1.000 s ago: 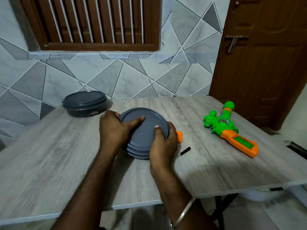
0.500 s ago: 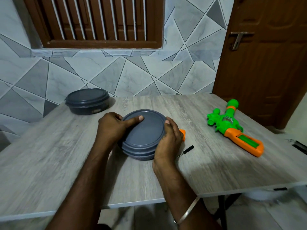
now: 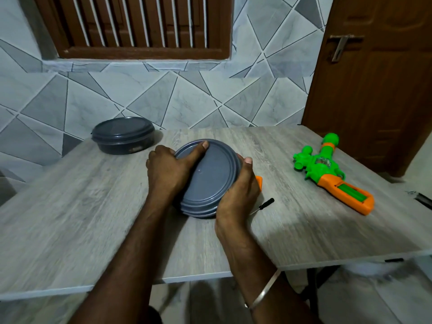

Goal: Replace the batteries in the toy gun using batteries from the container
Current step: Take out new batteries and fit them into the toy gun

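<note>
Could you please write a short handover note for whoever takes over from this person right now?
The left hand and right hand both grip the grey container at mid-table, thumbs at the edge of its lid; the lid is not yet off.
The toy gun lies to the right, untouched. A screwdriver and an orange piece lie by the right hand. A second container, lidded, sits far left.
Done: no batteries swapped that I can see.
Left: open the container, take batteries, replace those in the toy gun.

Orange piece [image 3: 259, 181] mostly behind r. hand [image 3: 236, 197], container [image 3: 208, 176] contents unseen
</note>
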Motion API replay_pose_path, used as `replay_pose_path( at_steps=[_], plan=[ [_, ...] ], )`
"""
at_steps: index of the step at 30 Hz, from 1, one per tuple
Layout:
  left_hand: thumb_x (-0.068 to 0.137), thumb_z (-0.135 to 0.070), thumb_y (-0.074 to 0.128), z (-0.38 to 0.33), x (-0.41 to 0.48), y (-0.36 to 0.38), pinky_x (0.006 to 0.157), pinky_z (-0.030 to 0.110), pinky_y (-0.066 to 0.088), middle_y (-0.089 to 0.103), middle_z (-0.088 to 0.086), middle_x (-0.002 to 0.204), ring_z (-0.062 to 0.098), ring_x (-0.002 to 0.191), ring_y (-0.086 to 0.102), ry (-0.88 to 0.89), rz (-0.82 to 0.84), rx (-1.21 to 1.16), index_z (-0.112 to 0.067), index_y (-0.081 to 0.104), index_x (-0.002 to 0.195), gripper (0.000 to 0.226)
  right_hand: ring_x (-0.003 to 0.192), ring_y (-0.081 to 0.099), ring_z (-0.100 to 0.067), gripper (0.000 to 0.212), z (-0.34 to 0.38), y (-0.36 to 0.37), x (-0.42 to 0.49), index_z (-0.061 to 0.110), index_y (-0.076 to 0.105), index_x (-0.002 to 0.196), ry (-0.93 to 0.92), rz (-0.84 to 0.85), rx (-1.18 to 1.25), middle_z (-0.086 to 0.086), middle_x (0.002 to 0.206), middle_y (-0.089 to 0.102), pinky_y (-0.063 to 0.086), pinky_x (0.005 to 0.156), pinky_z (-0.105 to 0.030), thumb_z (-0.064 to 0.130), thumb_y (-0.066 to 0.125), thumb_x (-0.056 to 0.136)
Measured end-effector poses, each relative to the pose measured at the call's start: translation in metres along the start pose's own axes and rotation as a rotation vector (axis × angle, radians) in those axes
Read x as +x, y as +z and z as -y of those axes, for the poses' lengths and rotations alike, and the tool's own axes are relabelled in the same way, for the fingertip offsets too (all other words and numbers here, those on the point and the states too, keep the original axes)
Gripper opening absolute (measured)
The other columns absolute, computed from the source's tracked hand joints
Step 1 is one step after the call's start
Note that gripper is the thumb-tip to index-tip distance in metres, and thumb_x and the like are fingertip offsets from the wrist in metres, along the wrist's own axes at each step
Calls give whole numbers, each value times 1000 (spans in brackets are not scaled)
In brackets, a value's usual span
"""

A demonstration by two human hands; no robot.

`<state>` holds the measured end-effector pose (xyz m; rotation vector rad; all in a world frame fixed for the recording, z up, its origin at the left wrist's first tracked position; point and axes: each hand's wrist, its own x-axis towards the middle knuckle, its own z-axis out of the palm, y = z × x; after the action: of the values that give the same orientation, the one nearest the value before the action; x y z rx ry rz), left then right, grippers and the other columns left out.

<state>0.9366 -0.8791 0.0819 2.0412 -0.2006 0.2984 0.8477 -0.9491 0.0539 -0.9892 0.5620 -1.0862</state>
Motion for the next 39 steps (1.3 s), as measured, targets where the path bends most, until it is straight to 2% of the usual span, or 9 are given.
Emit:
replay_pose_path(
  at_steps=[3, 6, 11, 16, 21, 25, 29, 33, 39],
  plan=[
    [50, -98, 61, -2, -1, -4, 69, 35, 49, 66, 5, 93, 26, 89, 64, -8, 15, -56, -12, 62, 95, 97, 69, 65, 7, 40, 10, -1, -2, 26, 72, 88, 28, -4, -27, 41, 69, 61, 52, 68, -25, 45, 41, 104],
    [62, -86, 68, -6, -4, -8, 68, 32, 48, 59, -7, 82, 12, 78, 61, -7, 51, -116, -14, 57, 94, 80, 63, 67, 4, 44, 13, -2, -3, 26, 69, 77, 41, 22, -16, 30, 65, 67, 54, 64, -27, 47, 41, 104],
    [58, -85, 72, -8, -8, -14, 73, 41, 55, 67, 4, 92, 19, 84, 66, 19, 3, -255, -12, 59, 96, 83, 84, 75, -22, 61, 8, -2, 0, 11, 75, 97, 141, 105, 128, -6, 90, 79, 58, 68, -31, 56, 34, 102],
    [58, -77, 79, 4, -4, -12, 74, 43, 57, 72, 7, 89, 23, 80, 70, -51, -7, -523, -6, 61, 96, 83, 92, 74, -23, 48, 4, -2, -1, 14, 76, 102, 183, 103, 83, -3, 95, 79, 59, 73, -34, 52, 48, 99],
    [78, -53, 81, 10, 4, -18, 65, 32, 50, 63, 12, 82, 18, 71, 58, -116, 114, -887, -11, 63, 94, 48, 99, 71, -23, 39, -2, -3, 3, 9, 74, 102, 200, 69, 76, -6, 103, 77, 57, 87, -38, 41, 52, 99],
    [81, -45, 81, 14, 10, -26, 79, 44, 57, 72, 10, 91, 21, 83, 64, -104, -21, -1066, -14, 70, 86, 33, 105, 68, -14, 33, -6, -4, 5, 12, 66, 127, 177, 83, -54, -3, 119, 72, 56, 80, -19, 18, 61, 94],
    [78, -58, 76, 25, 23, -40, 68, 29, 50, 61, -5, 79, 5, 71, 54, -29, -432, -966, -26, 54, 74, 39, 89, 64, -7, 30, -5, -6, 6, 13, 68, 120, 157, 52, -118, -1, 109, 73, 48, 62, -8, 10, 56, 94],
    [93, -48, 66, 26, 19, -51, 74, 20, 44, 50, -17, 82, -6, 74, 48, 208, -740, -663, -25, 47, 87, 30, 80, 60, -8, 23, -6, -6, 3, 11, 71, 107, 121, 35, -132, 6, 89, 68, 45, 63, -11, 9, 52, 95],
    [89, -28, 73, 34, 22, -38, 77, 27, 52, 71, -6, 91, 8, 82, 64, 344, -406, -386, -16, 72, 103, 18, 95, 61, -15, 26, -8, -5, 2, 16, 68, 112, 105, 11, -130, 2, 105, 67, 47, 83, -24, 11, 48, 97]
  ],
)
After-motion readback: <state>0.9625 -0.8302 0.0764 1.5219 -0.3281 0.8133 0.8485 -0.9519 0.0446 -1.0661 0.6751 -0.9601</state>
